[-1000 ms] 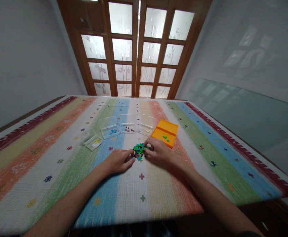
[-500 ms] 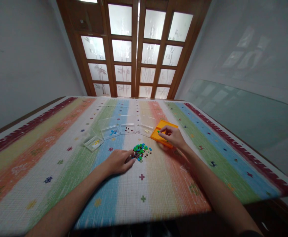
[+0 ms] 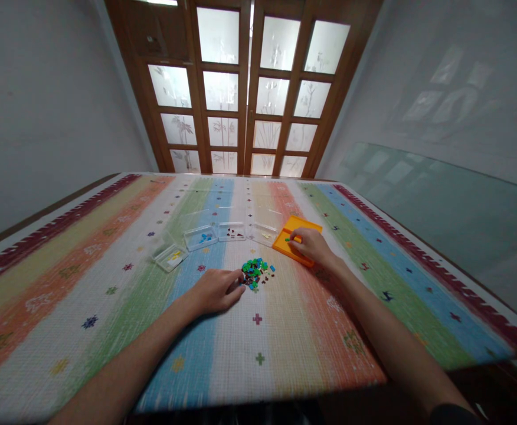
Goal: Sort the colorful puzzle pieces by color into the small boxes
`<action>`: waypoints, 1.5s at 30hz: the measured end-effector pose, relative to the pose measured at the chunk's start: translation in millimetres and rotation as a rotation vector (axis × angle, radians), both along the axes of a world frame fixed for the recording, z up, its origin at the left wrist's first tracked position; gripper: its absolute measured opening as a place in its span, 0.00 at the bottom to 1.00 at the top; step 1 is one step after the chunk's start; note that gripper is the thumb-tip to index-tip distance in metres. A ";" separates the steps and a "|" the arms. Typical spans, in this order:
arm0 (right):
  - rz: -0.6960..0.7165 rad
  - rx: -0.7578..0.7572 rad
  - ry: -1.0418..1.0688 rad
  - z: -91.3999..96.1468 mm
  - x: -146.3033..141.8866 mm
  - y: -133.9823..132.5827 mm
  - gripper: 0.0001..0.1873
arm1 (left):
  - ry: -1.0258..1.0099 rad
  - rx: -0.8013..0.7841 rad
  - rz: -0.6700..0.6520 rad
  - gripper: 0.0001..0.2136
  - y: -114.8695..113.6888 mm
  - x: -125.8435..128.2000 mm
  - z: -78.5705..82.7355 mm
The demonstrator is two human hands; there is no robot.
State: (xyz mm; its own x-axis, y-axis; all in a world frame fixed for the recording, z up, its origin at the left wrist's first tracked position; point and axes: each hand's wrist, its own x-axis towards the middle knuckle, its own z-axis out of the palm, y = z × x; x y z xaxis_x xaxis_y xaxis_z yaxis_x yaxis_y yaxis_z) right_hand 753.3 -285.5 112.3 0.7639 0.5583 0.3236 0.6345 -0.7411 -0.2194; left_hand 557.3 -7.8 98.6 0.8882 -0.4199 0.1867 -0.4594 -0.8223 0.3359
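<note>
Two hands flank the pile of pieces [image 3: 255, 273].
My left hand [image 3: 216, 291], loosely curled and empty, fences it at 8 o'clock; my right hand [image 3: 312, 245] pinches over the orange tray [image 3: 305, 225] at 2 o'clock, hold unclear.

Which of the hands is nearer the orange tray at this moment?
Right. The right hand lies over the orange tray, covering its near part. The left hand rests on the tablecloth off to the tray's left, at the pile of small coloured pieces, apart from the tray.
</note>
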 end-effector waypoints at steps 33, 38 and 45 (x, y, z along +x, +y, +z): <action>-0.009 -0.299 0.072 12.0 -13.1 9.4 0.17 | 0.021 0.006 0.007 0.10 -1.4 -0.6 3.3; -0.042 -0.294 0.054 11.2 -13.9 9.1 0.16 | 0.012 0.010 0.008 0.11 -1.2 -0.3 2.1; -0.019 -0.187 0.005 2.7 -8.2 5.6 0.16 | -0.004 0.011 0.006 0.11 -1.5 -0.5 2.8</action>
